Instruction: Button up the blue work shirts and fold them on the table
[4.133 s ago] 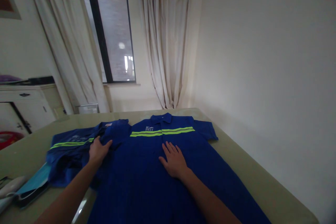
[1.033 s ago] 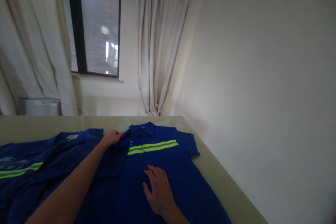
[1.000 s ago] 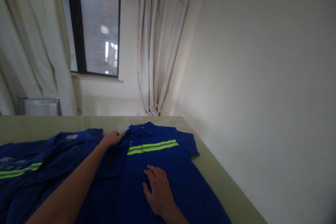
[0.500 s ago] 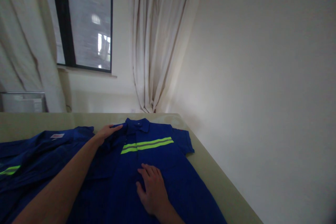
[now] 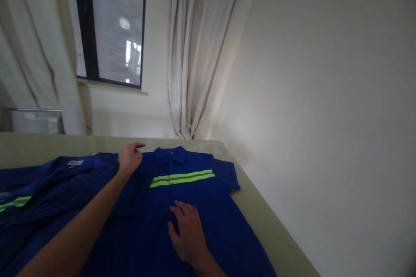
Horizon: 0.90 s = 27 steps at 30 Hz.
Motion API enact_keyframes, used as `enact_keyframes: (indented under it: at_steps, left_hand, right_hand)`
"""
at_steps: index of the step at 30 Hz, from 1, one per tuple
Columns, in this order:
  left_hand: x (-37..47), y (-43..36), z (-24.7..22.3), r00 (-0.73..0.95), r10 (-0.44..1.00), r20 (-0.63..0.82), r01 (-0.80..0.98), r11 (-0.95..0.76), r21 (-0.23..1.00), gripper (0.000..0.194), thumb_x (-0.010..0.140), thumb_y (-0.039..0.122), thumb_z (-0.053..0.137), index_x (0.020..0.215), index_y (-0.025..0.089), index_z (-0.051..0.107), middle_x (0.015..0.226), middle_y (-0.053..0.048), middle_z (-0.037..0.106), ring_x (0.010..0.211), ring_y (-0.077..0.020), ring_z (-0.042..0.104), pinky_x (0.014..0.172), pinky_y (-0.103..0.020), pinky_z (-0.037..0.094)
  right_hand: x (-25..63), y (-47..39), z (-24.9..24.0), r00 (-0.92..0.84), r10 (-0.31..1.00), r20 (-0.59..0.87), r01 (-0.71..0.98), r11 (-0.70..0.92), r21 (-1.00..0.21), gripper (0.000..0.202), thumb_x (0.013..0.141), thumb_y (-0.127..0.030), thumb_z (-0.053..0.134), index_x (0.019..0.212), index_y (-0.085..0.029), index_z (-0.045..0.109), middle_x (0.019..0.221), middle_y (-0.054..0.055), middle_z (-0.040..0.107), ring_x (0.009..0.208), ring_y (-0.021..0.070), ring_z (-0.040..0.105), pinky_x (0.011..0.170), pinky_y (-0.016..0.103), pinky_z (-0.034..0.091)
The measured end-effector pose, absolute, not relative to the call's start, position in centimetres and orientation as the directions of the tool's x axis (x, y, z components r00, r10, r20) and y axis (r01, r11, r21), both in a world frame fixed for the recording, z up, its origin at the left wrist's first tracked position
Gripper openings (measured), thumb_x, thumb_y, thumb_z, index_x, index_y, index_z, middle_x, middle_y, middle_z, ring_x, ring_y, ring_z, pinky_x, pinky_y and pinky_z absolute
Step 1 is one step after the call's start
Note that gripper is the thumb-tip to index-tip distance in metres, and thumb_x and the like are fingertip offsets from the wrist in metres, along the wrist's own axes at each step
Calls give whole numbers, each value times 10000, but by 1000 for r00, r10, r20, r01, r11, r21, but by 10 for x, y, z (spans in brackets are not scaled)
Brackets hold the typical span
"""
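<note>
Shirt [image 5: 224, 220] flat on its right, creased on its left

The shirt was face up on the table [image 5: 260, 212], its collar [image 5: 176, 155] at the far end. By the look of it, the flattening was well along: collar, stripe [image 5: 193, 177] and right sleeve [image 5: 229, 175] sat neat. The left side seemed to be what was left, its cloth creased and its sleeve impossible to make out.

The right hand [image 5: 188, 233] rested on the shirt's middle, fingers slightly spread, thumb apart, gripping nothing. The left hand [image 5: 130, 157] was by the shirt's left shoulder, index finger stretched out, apart from the digit below, no cloth visible between them; its other fingers were hidden.

The shirt looked matt and thin, the stripe yellow-green with a grey centre line. Left of the shirt, a second garment [image 5: 69, 181] lay in loose folds.
</note>
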<state>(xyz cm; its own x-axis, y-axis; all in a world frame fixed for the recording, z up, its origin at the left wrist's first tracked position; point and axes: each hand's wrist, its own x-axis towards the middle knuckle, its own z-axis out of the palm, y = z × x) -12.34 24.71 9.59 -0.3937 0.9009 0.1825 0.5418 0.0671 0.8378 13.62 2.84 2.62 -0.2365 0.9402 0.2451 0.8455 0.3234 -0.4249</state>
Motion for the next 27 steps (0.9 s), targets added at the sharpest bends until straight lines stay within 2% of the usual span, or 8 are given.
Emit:
enact_keyframes:
  at_steps: [4,8,10,13,17,19,22,27]
  left_hand:
    - [-129,206,76,-185,921,342,791,-67,608,351,824,223,544,1140,222,698,1201,-128,680,1228,-355,567,1072,-447,409]
    - [-133,163,38,139,974,176,844,-210,493,467,758,459,686,1167,236,706,1218,-121,686,1131,-346,621,1016,-418,460]
    - [-136,153,28,144,981,128,821,-191,538,427,748,476,698,1103,239,729,1261,-122,670,1169,-361,599,1056,-448,430]
    - [-143,156,33,75,987,140,758,-147,635,216,809,406,637,906,243,739,1067,-84,734,1086,-312,647,1058,-406,437]
    - [-148,163,53,47,983,178,703,-159,693,410,926,512,463,1035,232,742,1081,-73,770,1105,-280,678,1019,-345,489]
    - [-145,154,55,59,982,180,691,-170,702,480,894,577,512,1104,217,749,1195,-94,756,1206,-301,647,1070,-366,466]
    - [-137,123,43,136,960,245,773,-258,580,554,812,553,644,1257,233,717,1423,-110,641,1376,-346,526,1199,-447,330]
    - [-131,67,5,207,949,238,913,-276,302,614,930,548,471,1484,289,536,1594,-77,448,1481,-321,400,1238,-509,270]
  right_hand:
    - [136,30,25,-245,936,252,831,336,-442,380,980,-348,553,1358,-326,579,1457,18,580,1351,268,500,1165,469,358]
    - [135,30,28,-254,931,261,834,348,-429,381,977,-342,550,1355,-311,585,1452,31,584,1351,263,499,1164,465,355]
    - [135,30,29,-256,930,264,836,351,-423,379,973,-347,554,1348,-305,592,1446,36,589,1344,265,506,1158,465,360]
    - [135,30,28,-255,926,280,831,358,-425,366,969,-346,559,1330,-301,603,1430,34,602,1328,260,519,1150,456,366]
    - [135,31,26,-247,921,302,818,366,-443,360,967,-327,551,1319,-285,616,1412,50,616,1316,261,531,1135,446,376]
    - [134,32,26,-250,918,307,814,371,-446,357,966,-328,551,1311,-275,623,1407,58,619,1311,262,535,1129,445,379]
    - [134,31,28,-251,915,317,807,378,-454,353,959,-323,559,1301,-270,632,1394,57,629,1301,257,542,1127,438,378]
    - [134,34,31,-243,914,325,788,381,-483,343,939,-318,593,1270,-255,656,1362,65,647,1282,265,555,1107,442,396]
